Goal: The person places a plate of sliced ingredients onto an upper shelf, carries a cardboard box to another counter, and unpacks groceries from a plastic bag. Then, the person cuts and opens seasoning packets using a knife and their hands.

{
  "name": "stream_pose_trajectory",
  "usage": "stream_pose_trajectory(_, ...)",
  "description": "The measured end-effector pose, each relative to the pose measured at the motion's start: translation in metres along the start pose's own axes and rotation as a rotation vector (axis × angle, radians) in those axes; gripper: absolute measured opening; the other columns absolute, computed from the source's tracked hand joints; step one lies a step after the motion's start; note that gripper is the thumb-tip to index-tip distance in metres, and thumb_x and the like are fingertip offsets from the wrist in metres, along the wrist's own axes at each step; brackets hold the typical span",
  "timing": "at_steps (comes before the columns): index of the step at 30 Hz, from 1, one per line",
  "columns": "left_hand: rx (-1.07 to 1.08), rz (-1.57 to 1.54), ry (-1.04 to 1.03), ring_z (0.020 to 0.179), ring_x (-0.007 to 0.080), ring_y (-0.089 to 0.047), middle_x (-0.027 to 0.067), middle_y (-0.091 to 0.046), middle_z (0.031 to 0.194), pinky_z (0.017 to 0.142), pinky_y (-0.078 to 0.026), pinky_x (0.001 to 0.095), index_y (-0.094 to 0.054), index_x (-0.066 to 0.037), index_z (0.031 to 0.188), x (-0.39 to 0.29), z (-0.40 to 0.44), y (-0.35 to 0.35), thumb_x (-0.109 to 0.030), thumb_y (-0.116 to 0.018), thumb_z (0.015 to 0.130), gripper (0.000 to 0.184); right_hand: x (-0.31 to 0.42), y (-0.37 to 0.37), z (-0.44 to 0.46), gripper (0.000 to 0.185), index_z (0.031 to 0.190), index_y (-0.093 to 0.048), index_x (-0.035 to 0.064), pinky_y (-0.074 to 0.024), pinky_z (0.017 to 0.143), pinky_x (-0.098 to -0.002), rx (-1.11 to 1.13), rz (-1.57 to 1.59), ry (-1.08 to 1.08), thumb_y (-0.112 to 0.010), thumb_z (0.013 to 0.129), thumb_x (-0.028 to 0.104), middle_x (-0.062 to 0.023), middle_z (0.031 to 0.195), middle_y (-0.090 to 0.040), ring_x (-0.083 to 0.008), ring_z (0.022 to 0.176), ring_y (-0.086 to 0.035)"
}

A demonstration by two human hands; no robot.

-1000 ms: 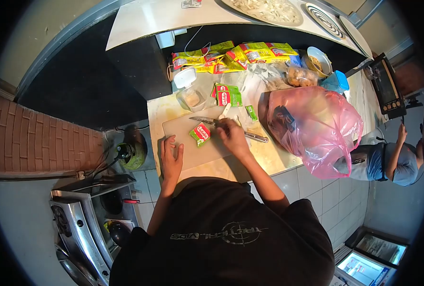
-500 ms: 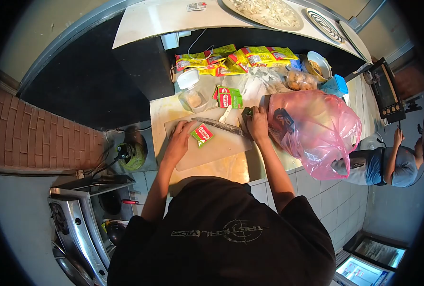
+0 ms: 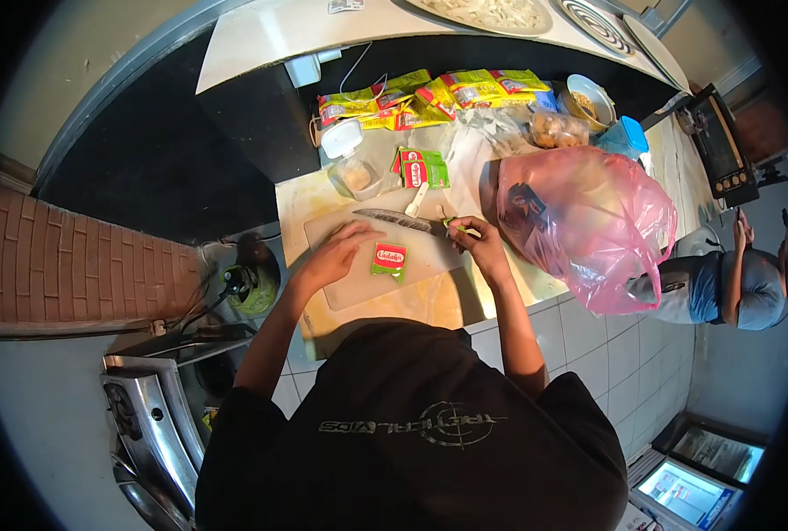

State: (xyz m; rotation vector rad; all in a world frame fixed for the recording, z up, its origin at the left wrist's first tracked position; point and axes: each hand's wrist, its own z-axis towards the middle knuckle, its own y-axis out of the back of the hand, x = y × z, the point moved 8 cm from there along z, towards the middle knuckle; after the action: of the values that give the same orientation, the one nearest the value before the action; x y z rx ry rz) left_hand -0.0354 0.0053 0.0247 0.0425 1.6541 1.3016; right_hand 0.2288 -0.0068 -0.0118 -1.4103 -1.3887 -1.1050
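Observation:
A red and green sachet (image 3: 390, 261) lies flat on the pale cutting board (image 3: 341, 292). My left hand (image 3: 339, 255) rests on the board to the left of the sachet, open, its fingers stretched and holding nothing. Across the board's far side lies a knife (image 3: 403, 219), its dark blade pointing left. My right hand (image 3: 481, 246) is closed around the knife's handle end, where a bit of green shows between the fingers. A small white measuring spoon (image 3: 418, 199) lies just beyond the blade. More red and green sachets (image 3: 422, 168) are stacked behind it.
An open clear tub (image 3: 359, 177) with a white lid stands behind the board. Several yellow packets (image 3: 429, 97) line the back. A large pink plastic bag (image 3: 580, 221) bulges on the right. Beyond it are a blue container (image 3: 622, 137) and a bowl (image 3: 589, 102). Another person (image 3: 737, 274) stands far right.
The sachet now lies straighter and further from my left hand, whose fingers have come off it. My right hand has shifted slightly nearer to me, and the head view has moved a little.

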Motion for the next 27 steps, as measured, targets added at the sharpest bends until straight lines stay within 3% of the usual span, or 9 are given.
stream_pose_trajectory(4, 0.057, 0.162, -0.063, 0.133, 0.0282, -0.042, 0.0064, -0.044, 0.144, 0.107, -0.037, 0.0423, -0.045, -0.023, 0.143, -0.034, 0.012, 0.002, 0.004, -0.065, 0.078, 0.074, -0.009, -0.016, -0.019, 0.020, 0.106, -0.068, -0.0002, -0.0461, 0.066, -0.0232, 0.097, 0.132, -0.094, -0.060, 0.095, 0.013, -0.0013, 0.089, -0.066, -0.0081, 0.070, -0.058)
stream_pose_trajectory(6, 0.266, 0.150, -0.183, 0.137, 0.0274, -0.037, 0.0053, -0.034, 0.151, 0.109, -0.035, 0.0434, -0.039, -0.027, 0.148, -0.035, 0.017, -0.019, 0.002, -0.071, 0.073, 0.086, -0.009, -0.021, -0.029, 0.022, 0.107, -0.069, -0.0001, -0.0468, 0.067, -0.0232, 0.131, 0.175, -0.133, -0.056, 0.097, 0.016, -0.0006, 0.090, -0.066, -0.0080, 0.071, -0.057)
stream_pose_trajectory(13, 0.464, 0.330, -0.291, 0.125, 0.0290, -0.046, 0.0077, -0.043, 0.138, 0.105, -0.037, 0.0421, -0.040, -0.028, 0.147, -0.033, 0.030, -0.038, -0.004, -0.075, 0.072, 0.086, -0.004, -0.033, -0.048, 0.024, 0.115, -0.068, 0.0025, -0.0486, 0.071, -0.0236, 0.248, 0.140, -0.130, -0.057, 0.094, 0.009, -0.0003, 0.097, -0.067, -0.0079, 0.076, -0.056)
stream_pose_trajectory(16, 0.508, 0.274, -0.272, 0.119, 0.0292, -0.050, 0.0086, -0.047, 0.127, 0.102, -0.039, 0.0431, -0.043, -0.026, 0.144, -0.043, 0.033, -0.044, -0.007, -0.075, 0.073, 0.080, -0.005, -0.033, -0.054, 0.025, 0.115, -0.067, 0.0017, -0.0470, 0.073, -0.0232, 0.235, 0.087, -0.129, -0.054, 0.094, 0.004, -0.0017, 0.096, -0.063, -0.0083, 0.078, -0.055)
stream_pose_trajectory(18, 0.420, -0.026, -0.091, 0.117, 0.0301, -0.050, 0.0100, -0.048, 0.122, 0.101, -0.040, 0.0430, -0.050, -0.019, 0.135, -0.040, 0.039, -0.041, -0.011, -0.076, 0.074, 0.067, -0.009, -0.034, -0.056, 0.024, 0.115, -0.064, 0.0030, -0.0471, 0.073, -0.0238, 0.271, 0.131, -0.106, -0.057, 0.091, 0.000, -0.0011, 0.100, -0.060, -0.0087, 0.080, -0.055)
stream_pose_trajectory(19, 0.428, -0.021, -0.096, 0.117, 0.0301, -0.050, 0.0100, -0.048, 0.122, 0.101, -0.040, 0.0430, -0.050, -0.019, 0.135, -0.044, 0.038, -0.047, -0.011, -0.076, 0.074, 0.067, -0.010, -0.033, -0.058, 0.024, 0.115, -0.064, 0.0030, -0.0471, 0.073, -0.0238, 0.264, 0.137, -0.103, -0.057, 0.091, 0.000, -0.0011, 0.100, -0.060, -0.0087, 0.080, -0.055)
stream_pose_trajectory(21, 0.263, 0.075, 0.048, 0.115, 0.0309, -0.050, 0.0107, -0.049, 0.120, 0.099, -0.040, 0.0424, -0.055, -0.012, 0.118, -0.035, 0.042, -0.047, -0.015, -0.077, 0.076, 0.048, -0.007, -0.026, -0.060, 0.028, 0.115, -0.059, 0.0045, -0.0469, 0.072, -0.0240, 0.182, 0.171, -0.066, -0.058, 0.089, -0.005, -0.0003, 0.100, -0.056, -0.0093, 0.080, -0.055)
stream_pose_trajectory(25, 0.107, 0.030, 0.064, 0.110, 0.0335, -0.050, 0.0118, -0.049, 0.111, 0.095, -0.041, 0.0430, -0.056, -0.005, 0.102, -0.030, 0.033, -0.057, -0.017, -0.074, 0.078, 0.032, -0.005, -0.016, -0.065, 0.031, 0.116, -0.054, 0.0058, -0.0466, 0.071, -0.0238, 0.134, 0.166, -0.079, -0.059, 0.087, -0.006, -0.0001, 0.098, -0.052, -0.0096, 0.080, -0.055)
stream_pose_trajectory(27, 0.049, -0.023, 0.067, 0.102, 0.0267, -0.056, 0.0111, -0.055, 0.104, 0.088, -0.044, 0.0384, -0.056, -0.003, 0.097, -0.029, 0.030, -0.051, -0.014, -0.072, 0.081, 0.025, -0.002, -0.014, -0.064, 0.032, 0.116, -0.054, 0.0059, -0.0464, 0.071, -0.0234, 0.139, 0.156, -0.062, -0.059, 0.087, -0.006, -0.0011, 0.099, -0.051, -0.0097, 0.079, -0.055)
